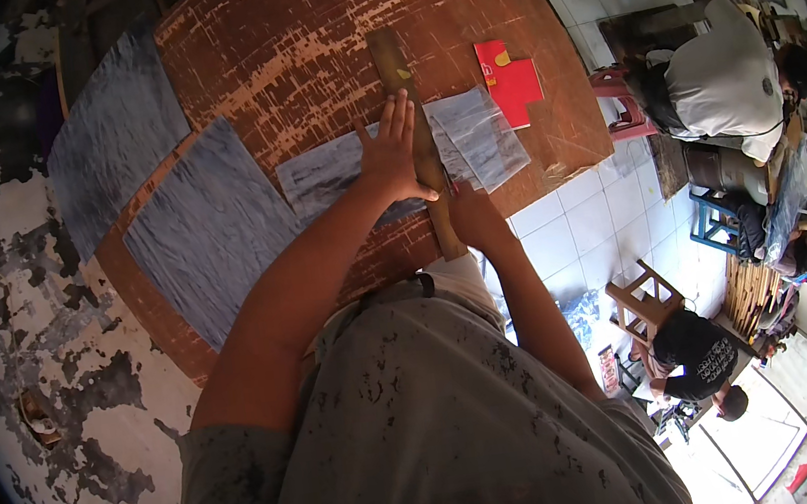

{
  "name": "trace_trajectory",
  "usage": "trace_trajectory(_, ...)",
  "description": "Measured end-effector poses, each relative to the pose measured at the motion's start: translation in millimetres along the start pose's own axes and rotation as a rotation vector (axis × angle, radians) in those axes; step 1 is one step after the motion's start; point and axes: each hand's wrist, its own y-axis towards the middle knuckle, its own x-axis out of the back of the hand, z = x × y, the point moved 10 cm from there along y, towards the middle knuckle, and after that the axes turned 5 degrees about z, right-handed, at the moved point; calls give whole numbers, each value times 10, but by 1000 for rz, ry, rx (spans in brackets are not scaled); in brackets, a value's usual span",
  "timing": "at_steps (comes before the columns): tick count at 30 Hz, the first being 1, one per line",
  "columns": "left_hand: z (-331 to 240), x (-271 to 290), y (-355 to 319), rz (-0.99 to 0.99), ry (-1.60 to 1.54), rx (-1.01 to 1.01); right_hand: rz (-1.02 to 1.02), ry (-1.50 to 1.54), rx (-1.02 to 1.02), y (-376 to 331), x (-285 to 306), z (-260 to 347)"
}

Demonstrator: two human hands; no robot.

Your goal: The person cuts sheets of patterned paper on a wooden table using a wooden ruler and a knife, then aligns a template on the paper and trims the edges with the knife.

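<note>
Currently, the left hand (394, 157) is spread flat, fingers pointing to the far side, fingertips and thumb resting on a long brown straightedge (424, 144). The palm lies just left of it, over a grey-blue streaked sheet (321, 168). The right hand (476, 215) is curled in beside the straightedge's right edge, near its lower end. A small reddish bit shows at the fingertips; cannot tell what they pinch, or how firmly.

The straightedge runs from far to near across the streaked sheet, far end well past the sheet, near end close to the wearer's dark, spotted shirt (412, 402). Right of it, more streaked material, with a clear film (504, 151) at the outer corner.

Work surface: brown table (284, 60), heavily scratched, pale lines all over. Far right on it, a red notched piece (517, 95) with a yellow patch, its near end by the clear film. Left side: two larger grey-blue sheets, one farther off (119, 136), one nearer (215, 227).

Surroundings: white tiled floor (572, 231) to the right. A person in a white shirt (720, 77) at far right; another in a black shirt (689, 343), nearer, by a wooden stool (645, 301).
</note>
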Motion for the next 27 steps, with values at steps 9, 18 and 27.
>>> trace_trajectory(9, 3, -1, 13, 3, 25, -7, 128, 145, -205, -564, -237, -359)
trace_trajectory(18, -17, -17, 36, -22, -26, -33, -163, 193, 26, 228, 582, 251)
trace_trajectory(27, -14, -45, 52, -17, -20, -47, -52, 58, 26, 639, 642, 621)
